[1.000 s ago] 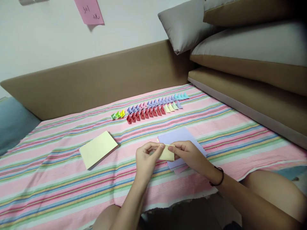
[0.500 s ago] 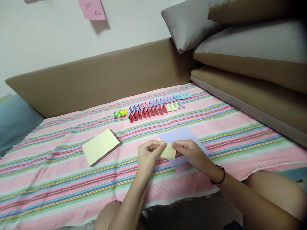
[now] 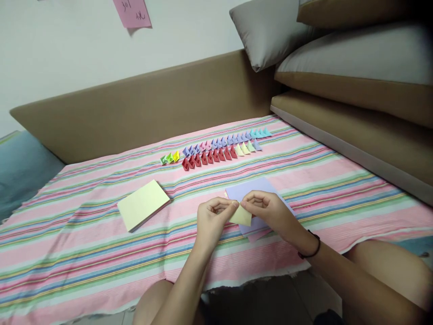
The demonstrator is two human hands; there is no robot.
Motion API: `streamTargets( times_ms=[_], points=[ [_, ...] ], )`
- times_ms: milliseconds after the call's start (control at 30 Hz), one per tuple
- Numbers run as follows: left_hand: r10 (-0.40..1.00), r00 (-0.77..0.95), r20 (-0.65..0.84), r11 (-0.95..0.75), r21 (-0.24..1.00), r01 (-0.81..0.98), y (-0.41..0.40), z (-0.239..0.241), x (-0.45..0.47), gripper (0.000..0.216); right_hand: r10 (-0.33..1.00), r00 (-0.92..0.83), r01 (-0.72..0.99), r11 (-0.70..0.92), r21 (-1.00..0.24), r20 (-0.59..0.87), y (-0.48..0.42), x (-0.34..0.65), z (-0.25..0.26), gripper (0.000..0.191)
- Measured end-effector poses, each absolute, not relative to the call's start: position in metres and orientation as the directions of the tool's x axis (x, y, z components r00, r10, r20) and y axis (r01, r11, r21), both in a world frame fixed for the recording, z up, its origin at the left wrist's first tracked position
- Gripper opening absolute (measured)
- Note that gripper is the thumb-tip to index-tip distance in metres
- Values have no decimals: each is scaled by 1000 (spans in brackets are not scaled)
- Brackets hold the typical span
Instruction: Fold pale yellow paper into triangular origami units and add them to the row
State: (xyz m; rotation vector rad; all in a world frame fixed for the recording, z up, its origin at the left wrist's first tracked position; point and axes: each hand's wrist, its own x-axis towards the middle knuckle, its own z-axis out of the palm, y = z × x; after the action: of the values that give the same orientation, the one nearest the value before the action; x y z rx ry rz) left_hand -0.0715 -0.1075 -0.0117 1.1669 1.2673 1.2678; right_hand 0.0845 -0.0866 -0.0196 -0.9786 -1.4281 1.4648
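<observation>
Both my hands pinch one small folded piece of pale yellow paper [image 3: 242, 216] just above the striped cloth. My left hand [image 3: 213, 221] grips its left edge with curled fingers. My right hand [image 3: 267, 210], with a dark band on the wrist, pinches the top right part. Beneath the hands lies a stack of lilac paper sheets [image 3: 248, 189] with a pink sheet under it. A stack of pale yellow sheets [image 3: 144, 204] lies to the left of my hands.
Two rows of small folded paper pieces [image 3: 216, 150], green, yellow, red, lilac, pink and teal, stand farther back on the striped cloth [image 3: 84, 253]. Brown cushions [image 3: 355, 131] rise along the back and right. A grey pillow [image 3: 267, 31] and a pink wall note [image 3: 132, 12] are above.
My hands have closed in on the yellow paper, the right fingers moving left over its top edge so less of it shows. The view has shifted slightly.
</observation>
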Motion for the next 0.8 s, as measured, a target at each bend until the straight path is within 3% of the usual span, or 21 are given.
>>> streamTargets(
  times_ms=[333,633,800],
  points=[
    [998,-63,-10,9,1000,-23,-105,-10,-79,18,909,-415,-34,-67,-997,-46,-84,93,-13,25],
    [990,-141,-24,15,998,-63,-103,-6,-83,16,845,-531,-151,-162,-975,-58,-83,100,-10,29],
    [991,-127,-34,24,997,-74,-104,-6,-81,17,820,-569,-104,-155,-982,-69,-89,89,-13,33]
  ],
)
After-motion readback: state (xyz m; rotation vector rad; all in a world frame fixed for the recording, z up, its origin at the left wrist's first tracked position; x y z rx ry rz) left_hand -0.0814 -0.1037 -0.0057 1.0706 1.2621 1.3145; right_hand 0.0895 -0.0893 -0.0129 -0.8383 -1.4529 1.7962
